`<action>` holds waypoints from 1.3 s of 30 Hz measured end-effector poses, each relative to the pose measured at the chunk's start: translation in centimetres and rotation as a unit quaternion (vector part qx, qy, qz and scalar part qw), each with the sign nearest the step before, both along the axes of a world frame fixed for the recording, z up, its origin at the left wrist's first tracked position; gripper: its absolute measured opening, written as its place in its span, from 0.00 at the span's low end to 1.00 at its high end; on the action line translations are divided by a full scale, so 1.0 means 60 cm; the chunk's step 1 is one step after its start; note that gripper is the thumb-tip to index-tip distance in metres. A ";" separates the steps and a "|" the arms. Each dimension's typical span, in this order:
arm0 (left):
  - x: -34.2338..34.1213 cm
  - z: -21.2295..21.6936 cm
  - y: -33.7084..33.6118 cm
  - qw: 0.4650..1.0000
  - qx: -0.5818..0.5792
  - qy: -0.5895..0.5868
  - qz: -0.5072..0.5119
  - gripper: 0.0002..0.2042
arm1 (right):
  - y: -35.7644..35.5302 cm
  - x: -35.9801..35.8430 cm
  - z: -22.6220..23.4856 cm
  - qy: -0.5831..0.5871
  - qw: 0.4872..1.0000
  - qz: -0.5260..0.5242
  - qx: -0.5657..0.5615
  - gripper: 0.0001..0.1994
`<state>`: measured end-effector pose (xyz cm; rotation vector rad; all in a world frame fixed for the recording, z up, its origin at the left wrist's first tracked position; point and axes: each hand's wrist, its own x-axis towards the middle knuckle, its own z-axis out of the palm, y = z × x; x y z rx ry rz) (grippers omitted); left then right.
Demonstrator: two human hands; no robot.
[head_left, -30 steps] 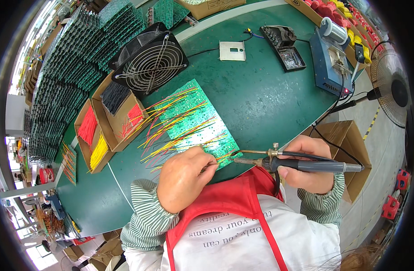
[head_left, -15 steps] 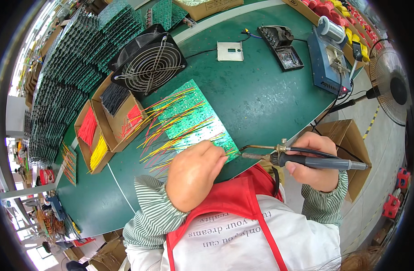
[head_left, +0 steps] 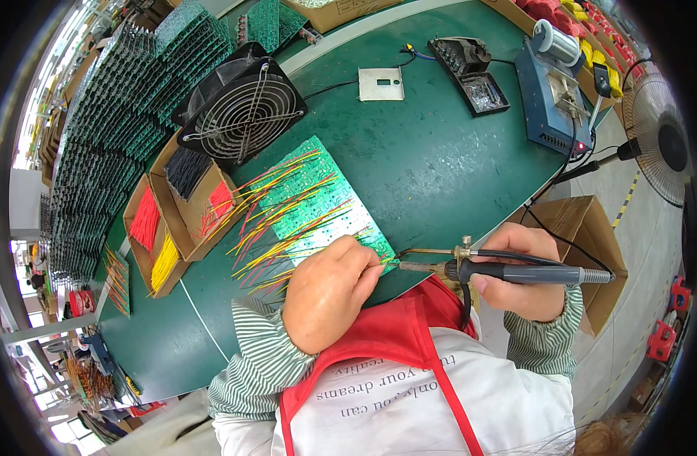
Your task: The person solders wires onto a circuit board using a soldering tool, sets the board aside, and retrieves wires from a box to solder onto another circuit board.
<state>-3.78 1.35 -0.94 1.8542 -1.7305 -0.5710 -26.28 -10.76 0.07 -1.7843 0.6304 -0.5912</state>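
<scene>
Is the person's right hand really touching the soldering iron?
Touching. The head view shows the right hand wrapped around the soldering iron, with no gap at its grey handle.

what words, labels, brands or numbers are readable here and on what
White garment: lines of dark print, upside down in view, readable but not copied here.
Cardboard box at top: print too small to read.
Green circuit board, blue unit: any markings too small to read.

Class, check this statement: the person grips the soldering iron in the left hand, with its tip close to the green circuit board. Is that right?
Not quite: the head view shows the soldering iron in the right hand, not the left hand. Its tip is close to the green circuit board, as stated.
</scene>
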 end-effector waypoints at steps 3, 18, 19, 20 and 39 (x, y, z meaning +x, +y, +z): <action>-0.001 0.001 -0.001 1.000 -0.003 -0.004 -0.005 0.03 | 0.002 -0.001 -0.002 0.002 1.000 -0.012 0.021 0.09; 0.006 0.004 0.002 1.000 -0.004 -0.012 -0.005 0.03 | -0.009 0.001 0.006 -0.027 0.998 -0.029 0.043 0.09; 0.010 0.005 0.006 1.000 -0.005 -0.010 -0.005 0.03 | -0.011 0.003 0.007 -0.026 0.998 -0.029 0.043 0.09; 0.020 0.009 0.015 0.999 -0.021 -0.024 -0.013 0.03 | -0.013 0.006 0.008 -0.027 0.998 -0.033 0.041 0.09; 0.414 -0.019 0.010 0.976 0.099 -0.034 0.190 0.11 | -0.042 0.098 0.017 -0.018 0.995 -0.055 0.076 0.09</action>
